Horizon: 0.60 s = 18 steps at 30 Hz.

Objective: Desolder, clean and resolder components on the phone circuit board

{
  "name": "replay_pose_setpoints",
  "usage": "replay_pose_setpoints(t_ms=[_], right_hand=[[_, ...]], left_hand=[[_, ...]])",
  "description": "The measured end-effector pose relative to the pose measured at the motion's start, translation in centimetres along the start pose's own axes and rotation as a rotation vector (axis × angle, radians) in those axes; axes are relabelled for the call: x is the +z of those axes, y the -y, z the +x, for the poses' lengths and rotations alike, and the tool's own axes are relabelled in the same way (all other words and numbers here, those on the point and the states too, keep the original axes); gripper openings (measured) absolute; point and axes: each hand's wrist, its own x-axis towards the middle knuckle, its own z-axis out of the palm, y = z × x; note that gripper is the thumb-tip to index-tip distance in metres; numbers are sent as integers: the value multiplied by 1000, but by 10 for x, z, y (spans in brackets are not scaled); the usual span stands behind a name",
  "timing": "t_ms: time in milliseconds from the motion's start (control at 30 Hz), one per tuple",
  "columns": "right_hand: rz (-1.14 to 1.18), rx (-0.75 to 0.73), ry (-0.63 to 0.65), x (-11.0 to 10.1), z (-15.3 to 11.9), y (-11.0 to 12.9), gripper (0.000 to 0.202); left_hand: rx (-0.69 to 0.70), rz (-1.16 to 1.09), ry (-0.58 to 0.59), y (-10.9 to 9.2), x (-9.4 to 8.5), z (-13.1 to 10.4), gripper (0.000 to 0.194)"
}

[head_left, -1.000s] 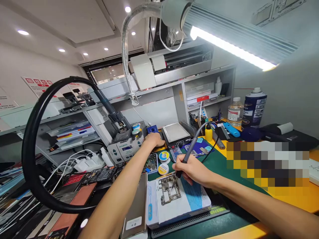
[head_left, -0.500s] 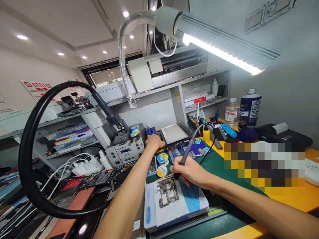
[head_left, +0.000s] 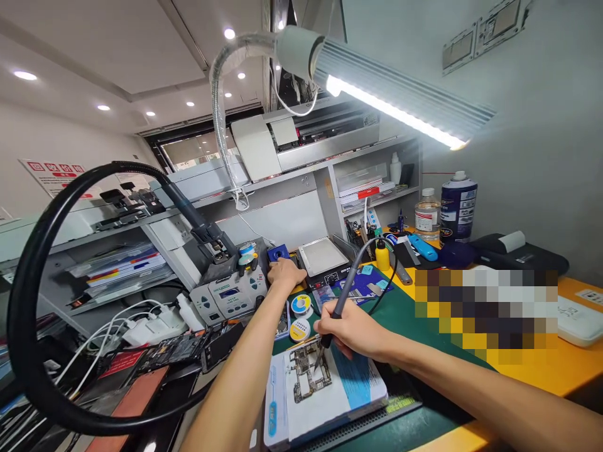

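Note:
My right hand [head_left: 353, 328] grips a dark soldering iron [head_left: 347, 290] like a pen, fingers closed round it. Its tip points down at a phone logic board [head_left: 308, 370], touching or just above it. The board lies on white paper on top of a blue and white box [head_left: 365, 380]. My left hand [head_left: 285, 275] reaches to the back of the bench, by a small blue box [head_left: 277, 253] between the rework station [head_left: 230, 292] and a heating plate [head_left: 323, 257]. Its thumb points right; the other fingertips are hidden, so I cannot tell what it holds.
Two round reels [head_left: 300, 317] stand near the box. A yellow bottle [head_left: 382, 256] and a spray can [head_left: 456, 207] are at the right. A thick black hose [head_left: 23, 301] loops on the left above phone parts [head_left: 174, 351]. A lamp [head_left: 400, 88] hangs overhead.
The whole view has shifted slightly, so things appear further left. My left hand stays at the back by the blue box; my right hand keeps the soldering iron over the board.

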Motion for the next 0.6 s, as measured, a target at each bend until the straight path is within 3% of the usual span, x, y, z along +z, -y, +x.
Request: replay_pose_setpoints(t_ms=[333,467,600], right_hand=[[24,-14,-12,-1,0,-3,22],[46,-13,-30,-3,0,-3,22],[82,-12,-55,-6,0,-3,23]], left_hand=[[99,-8,112,14,-23,0,42],[203,-33,25,26,-42,-21,41],[315,-91,-107,48,-59,-58,39]])
